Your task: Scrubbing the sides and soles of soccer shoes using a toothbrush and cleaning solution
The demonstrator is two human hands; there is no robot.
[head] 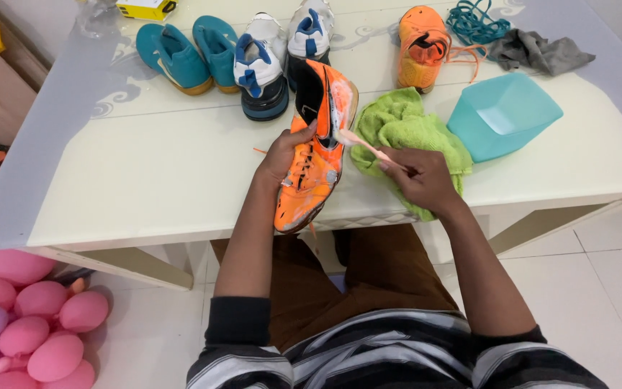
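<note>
Cream table [145, 180] edge: left hand [282, 155] grips orange shoe [317, 155], long axis running toe-near to heel-far; right hand [422, 180] closed on small brush [365, 145] touching its side, over green cloth [404, 126].

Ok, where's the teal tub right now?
In the head view the teal tub sits tilted on the table's right side, touching the green towel, with the grey cloth just behind it.

A cream table [145, 180] stands on a white tiled floor [613, 288], brightly lit.
</note>
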